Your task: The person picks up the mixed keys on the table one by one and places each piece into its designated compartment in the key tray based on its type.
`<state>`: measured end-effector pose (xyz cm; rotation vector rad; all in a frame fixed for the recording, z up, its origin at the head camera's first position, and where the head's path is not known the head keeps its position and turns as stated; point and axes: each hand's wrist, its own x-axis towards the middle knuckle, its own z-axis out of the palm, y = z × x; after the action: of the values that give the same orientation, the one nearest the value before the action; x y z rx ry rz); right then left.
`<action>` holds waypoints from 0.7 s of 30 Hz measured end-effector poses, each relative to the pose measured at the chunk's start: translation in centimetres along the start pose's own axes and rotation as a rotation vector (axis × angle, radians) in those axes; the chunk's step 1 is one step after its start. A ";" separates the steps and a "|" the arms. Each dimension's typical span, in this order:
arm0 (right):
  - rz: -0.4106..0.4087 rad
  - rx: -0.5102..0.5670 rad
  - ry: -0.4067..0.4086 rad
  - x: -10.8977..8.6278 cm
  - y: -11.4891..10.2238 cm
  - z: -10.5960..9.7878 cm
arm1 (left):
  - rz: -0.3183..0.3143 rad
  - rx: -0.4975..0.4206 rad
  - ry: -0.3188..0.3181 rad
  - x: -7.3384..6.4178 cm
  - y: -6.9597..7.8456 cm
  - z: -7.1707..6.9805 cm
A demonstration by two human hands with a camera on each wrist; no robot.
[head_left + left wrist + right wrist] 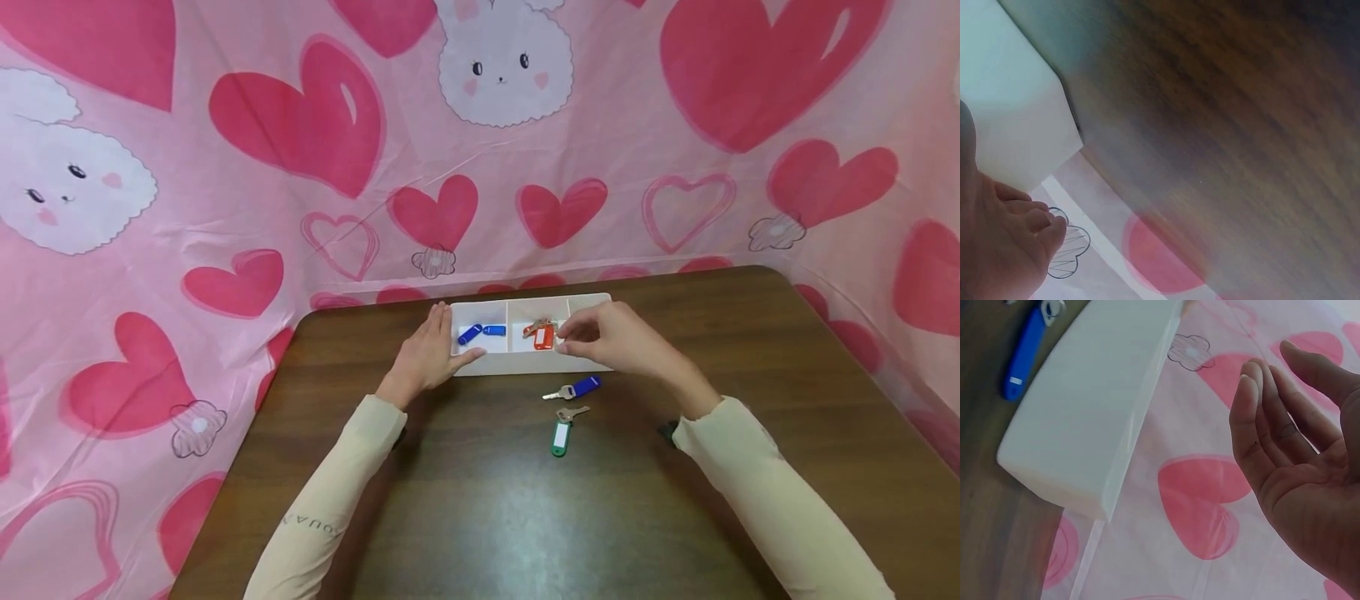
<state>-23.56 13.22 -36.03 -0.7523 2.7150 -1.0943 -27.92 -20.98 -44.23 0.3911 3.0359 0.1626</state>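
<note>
A white divided box [495, 364] stands toward the back of the table. My left hand [423, 354] rests against its left end, fingers straight and thumb over the front rim. In the left compartment lie two blue key tags [470, 335]. The middle one holds a red key tag [543, 337] with keys [535, 327] beside it. Over the right part of the box is my right hand [611, 337]; the right wrist view shows its fingers loosely bent, thumb apart, nothing between them. That hand hides most of the right compartment.
On the table [465, 500], in front of the box, lie a key with a blue tag [587, 386] and a key with a green tag [560, 437]. A pink cloth with hearts [420, 150] hangs behind the table.
</note>
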 end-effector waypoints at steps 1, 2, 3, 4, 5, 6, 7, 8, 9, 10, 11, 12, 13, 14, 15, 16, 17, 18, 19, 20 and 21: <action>-0.004 -0.005 0.001 -0.3 0.0 0.1 | 0.000 0.002 0.000 0.0 0.0 0.0; -0.010 -0.008 0.002 -0.5 0.0 0.3 | 0.002 0.002 -0.001 0.0 0.1 0.0; -0.012 -0.010 0.003 -0.8 0.0 0.4 | 0.001 0.005 -0.002 0.0 0.1 0.0; -0.021 -0.013 0.003 -1.0 0.0 0.6 | 0.001 0.008 -0.003 0.0 0.1 0.0; -0.028 -0.015 0.000 -1.2 0.1 0.9 | 0.001 0.011 -0.005 0.0 0.1 0.0; -0.035 -0.016 -0.003 -1.3 0.1 1.1 | 0.001 0.013 -0.006 0.0 0.1 0.0; -0.045 -0.015 -0.008 -1.5 0.0 1.3 | 0.000 0.013 -0.007 0.0 0.1 -0.1; -0.059 -0.016 -0.015 -1.6 0.0 1.5 | 0.000 0.013 -0.008 0.0 0.0 -0.1; -0.071 -0.018 -0.020 -1.8 0.0 1.7 | -0.001 0.013 -0.006 0.0 0.0 -0.1; -0.090 -0.026 -0.022 -1.9 0.0 1.9 | -0.001 0.011 -0.003 0.0 0.0 -0.1; -0.109 -0.038 -0.022 -2.0 0.0 2.1 | -0.001 0.009 0.001 0.0 0.0 -0.1; -0.128 -0.048 -0.021 -2.1 0.0 2.3 | -0.001 0.006 0.004 0.0 0.0 -0.1; -0.145 -0.059 -0.018 -2.2 0.0 2.5 | 0.000 0.004 0.007 0.1 0.0 0.0; -0.155 -0.066 -0.018 -2.3 0.1 2.7 | 0.001 0.003 0.012 0.1 0.0 0.0; -0.161 -0.074 -0.018 -2.4 0.2 2.9 | 0.002 -0.001 0.015 0.1 0.0 0.0; -0.170 -0.080 -0.020 -2.5 0.3 3.1 | 0.003 -0.001 0.016 0.2 0.0 0.1; -0.176 -0.084 -0.024 -2.7 0.3 3.3 | 0.003 -0.001 0.017 0.2 0.0 0.1; -0.179 -0.087 -0.030 -2.8 0.4 3.4 | 0.002 -0.002 0.015 0.2 0.0 0.1; -0.179 -0.090 -0.037 -2.9 0.5 3.6 | 0.001 -0.001 0.014 0.2 -0.1 0.2; -0.176 -0.092 -0.044 -3.0 0.5 3.7 | 0.000 -0.001 0.014 0.2 -0.1 0.2; -0.175 -0.099 -0.052 -3.1 0.6 3.8 | -0.003 -0.001 0.012 0.2 -0.1 0.2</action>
<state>-20.00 12.73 -39.45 -1.0365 2.7177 -0.9628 -28.13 -20.99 -44.47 0.3871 3.0481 0.1667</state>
